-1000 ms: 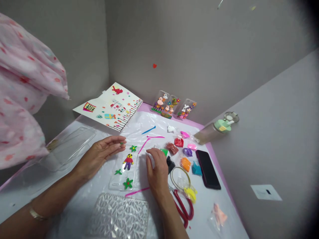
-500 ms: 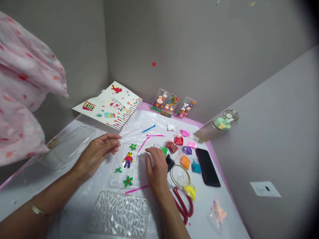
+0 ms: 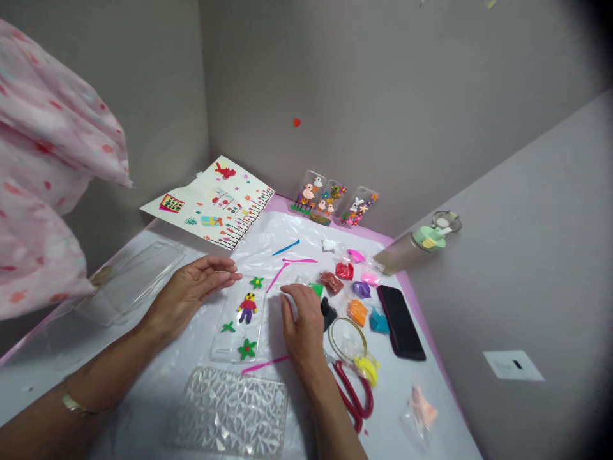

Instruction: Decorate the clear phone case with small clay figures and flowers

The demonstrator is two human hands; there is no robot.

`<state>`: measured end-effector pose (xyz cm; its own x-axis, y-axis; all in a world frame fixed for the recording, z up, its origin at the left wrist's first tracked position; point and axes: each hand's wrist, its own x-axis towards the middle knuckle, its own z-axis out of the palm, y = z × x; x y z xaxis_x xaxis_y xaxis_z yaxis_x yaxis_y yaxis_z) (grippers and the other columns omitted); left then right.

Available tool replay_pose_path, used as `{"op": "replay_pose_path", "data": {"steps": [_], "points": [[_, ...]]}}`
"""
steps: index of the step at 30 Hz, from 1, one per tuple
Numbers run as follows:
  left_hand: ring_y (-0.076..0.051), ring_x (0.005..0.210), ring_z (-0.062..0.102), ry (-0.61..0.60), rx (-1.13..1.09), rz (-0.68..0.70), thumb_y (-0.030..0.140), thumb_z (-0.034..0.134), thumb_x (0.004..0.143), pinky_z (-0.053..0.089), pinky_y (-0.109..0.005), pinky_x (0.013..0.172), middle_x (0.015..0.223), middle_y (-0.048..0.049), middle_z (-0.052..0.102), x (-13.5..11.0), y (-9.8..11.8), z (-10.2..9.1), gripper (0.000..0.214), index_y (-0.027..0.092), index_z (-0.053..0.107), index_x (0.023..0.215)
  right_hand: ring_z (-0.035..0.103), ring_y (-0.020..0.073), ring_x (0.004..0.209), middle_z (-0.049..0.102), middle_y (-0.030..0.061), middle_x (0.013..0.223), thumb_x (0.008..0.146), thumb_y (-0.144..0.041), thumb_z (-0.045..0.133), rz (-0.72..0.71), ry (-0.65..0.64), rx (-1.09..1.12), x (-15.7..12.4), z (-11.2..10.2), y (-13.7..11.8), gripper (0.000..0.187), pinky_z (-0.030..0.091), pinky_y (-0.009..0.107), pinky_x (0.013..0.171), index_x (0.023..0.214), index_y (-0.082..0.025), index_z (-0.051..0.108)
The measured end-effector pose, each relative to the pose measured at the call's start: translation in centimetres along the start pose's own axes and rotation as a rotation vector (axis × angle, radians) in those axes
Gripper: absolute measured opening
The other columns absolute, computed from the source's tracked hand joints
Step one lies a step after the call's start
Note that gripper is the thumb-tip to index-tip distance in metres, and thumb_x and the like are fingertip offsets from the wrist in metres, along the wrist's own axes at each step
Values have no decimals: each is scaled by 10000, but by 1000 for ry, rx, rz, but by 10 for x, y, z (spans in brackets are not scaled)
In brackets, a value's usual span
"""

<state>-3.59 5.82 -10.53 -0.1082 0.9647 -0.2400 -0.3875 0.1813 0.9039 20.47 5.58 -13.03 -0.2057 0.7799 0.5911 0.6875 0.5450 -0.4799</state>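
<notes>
A clear phone case [image 3: 252, 319] lies flat on the table, decorated with a small clay figure [image 3: 248, 308] in a red top and purple trousers. Green clay flowers and leaf shapes surround the figure. At the case's upper left corner is my left hand [image 3: 196, 284], its fingers stretched out and holding nothing visible. My right hand [image 3: 302, 319] rests on the table just right of the case, fingers loosely bent and empty. Below the case sits a clear faceted case [image 3: 232, 412]. A pink modelling tool [image 3: 265, 365] lies between the two cases.
Bagged clay lumps, among them an orange one [image 3: 357, 312], spread right of centre. Nearby are a gold bangle [image 3: 330, 338], red-handled scissors [image 3: 352, 402], a black phone [image 3: 401, 322] and a bottle [image 3: 407, 249]. Decorated cases [image 3: 359, 204] and a notebook [image 3: 211, 207] stand at the back.
My left fingers have shifted slightly right, over the case's upper left corner. The right hand and the objects stay in place; the view has moved very slightly.
</notes>
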Motion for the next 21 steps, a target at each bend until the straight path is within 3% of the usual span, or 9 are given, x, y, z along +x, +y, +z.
{"op": "replay_pose_path", "data": {"steps": [7,11,21], "points": [[-145,720,774,54,3,32,477,1087,561,644,-207,711,766,27,786,0,5,2,476,221,799,841,664,231,995,751,67,1036,1077,-126,511,-12,-7,0,0,0,1,213,498,363,917,1120,-201,706],[-93,601,661,38,16,44,569,1059,589,553,-160,574,683,44,716,0,5,2,510,198,758,769,668,228,966,752,63,1016,1079,-128,517,-15,-13,-1,0,0,2,204,498,365,908,1107,-200,706],[-43,482,362,-21,47,8,640,951,751,310,-107,448,539,103,499,-2,3,1,504,199,789,933,661,222,924,752,58,985,1074,-107,514,-33,-20,-11,0,-1,1,208,489,358,885,1099,-193,702]]}}
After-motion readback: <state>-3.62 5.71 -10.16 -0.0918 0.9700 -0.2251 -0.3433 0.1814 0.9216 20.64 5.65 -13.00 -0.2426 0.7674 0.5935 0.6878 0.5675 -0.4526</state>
